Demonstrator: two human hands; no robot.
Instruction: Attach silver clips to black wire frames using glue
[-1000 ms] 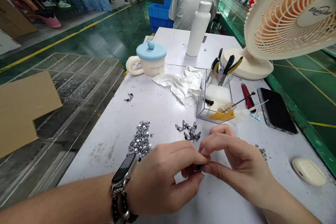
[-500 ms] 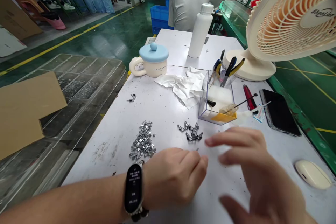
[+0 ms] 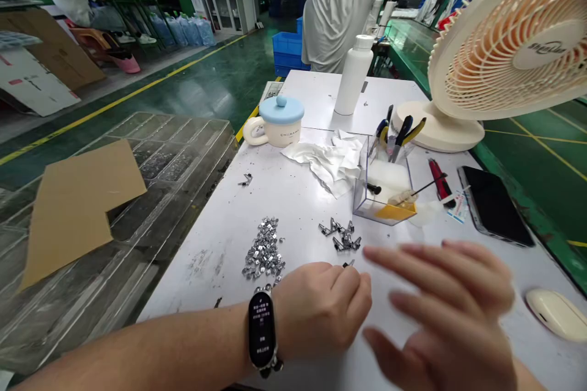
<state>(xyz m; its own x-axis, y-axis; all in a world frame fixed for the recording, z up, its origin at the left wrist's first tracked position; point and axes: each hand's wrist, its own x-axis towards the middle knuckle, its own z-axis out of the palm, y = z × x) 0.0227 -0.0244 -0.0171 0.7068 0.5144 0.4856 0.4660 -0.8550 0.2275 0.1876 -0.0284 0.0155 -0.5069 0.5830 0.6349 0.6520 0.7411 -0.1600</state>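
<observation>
My left hand (image 3: 323, 305), with a black smart band (image 3: 262, 330) on its wrist, is closed low over the white table, knuckles up. A small dark tip (image 3: 349, 263) shows just beyond its fingers; I cannot tell whether they grip it. To the right hovers my right hand (image 3: 452, 311), blurred, its fingers stretched and apart with nothing visible between them. Beyond the left hand lies a heap of small shiny metal pieces (image 3: 265, 250). A small group of dark metal clip-like parts (image 3: 342, 235) sits ahead of both hands, and another such part (image 3: 246, 180) lies farther off.
A clear box (image 3: 385, 214) with pliers stands near a crumpled tissue (image 3: 337, 165), a lidded mug (image 3: 279, 125), a white bottle (image 3: 354, 76) and a fan (image 3: 504, 55). Right: phone (image 3: 495, 204), cream case (image 3: 557, 314). Left: compartment trays (image 3: 183, 195) with cardboard (image 3: 82, 208). A person (image 3: 343, 12) sits ahead.
The view has shifted, so the table things appear slightly lower and to the right. My right hand's fingers have moved and remain spread; the left stays closed. The person ahead has raised an arm.
</observation>
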